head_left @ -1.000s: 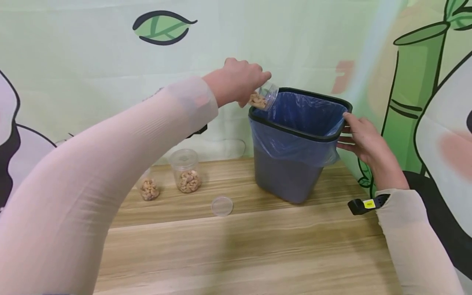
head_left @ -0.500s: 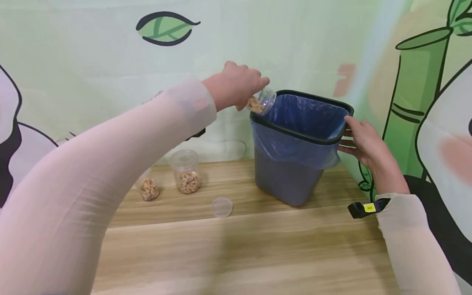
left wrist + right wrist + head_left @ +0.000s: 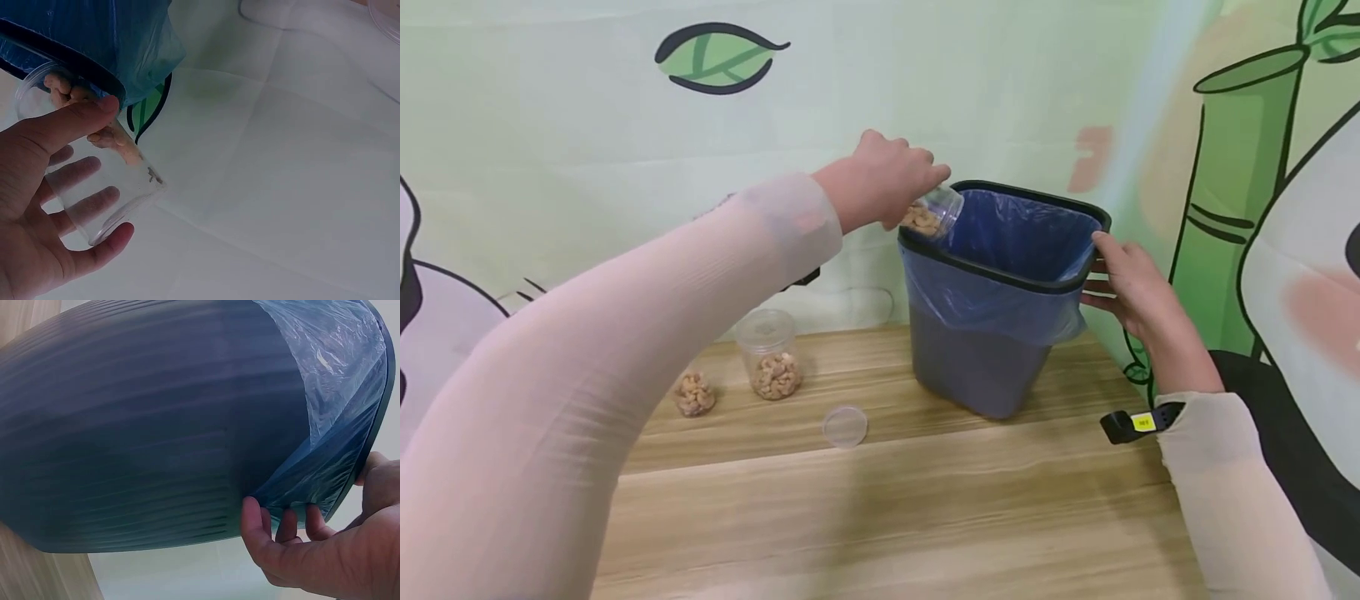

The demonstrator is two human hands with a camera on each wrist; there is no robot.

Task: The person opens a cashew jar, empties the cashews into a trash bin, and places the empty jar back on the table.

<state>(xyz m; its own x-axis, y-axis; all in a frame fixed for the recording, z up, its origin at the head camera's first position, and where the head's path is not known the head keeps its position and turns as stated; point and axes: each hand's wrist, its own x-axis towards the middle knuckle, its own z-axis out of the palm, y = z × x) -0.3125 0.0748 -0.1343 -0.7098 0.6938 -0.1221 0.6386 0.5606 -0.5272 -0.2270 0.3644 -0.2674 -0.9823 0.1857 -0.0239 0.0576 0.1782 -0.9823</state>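
My left hand [image 3: 891, 179] grips a clear plastic jar [image 3: 140, 181] on its side, with its mouth over the near-left rim of a dark grey trash can [image 3: 973, 367]. Cashews [image 3: 922, 221] lie inside the jar near the mouth. A blue plastic bag [image 3: 1000, 229] lines the can and folds down outside its black rim. My right hand [image 3: 1138, 292] holds the can at its right edge, thumb at the rim. In the right wrist view, the fingertips [image 3: 251, 509] touch the can's side and the folded bag.
On the wooden table [image 3: 925, 517], a lidded clear jar [image 3: 770, 358] holds cashews. Left of it more cashews [image 3: 695, 393] sit in a container partly hidden by my left sleeve. A round clear lid [image 3: 845, 427] lies in front. A printed cloth backdrop [image 3: 820, 100] stands behind the can.
Both hands hold nearly the same pose. The jar dips slightly lower against the rim, still tipped on its side with cashews in it. The view shifts a little.
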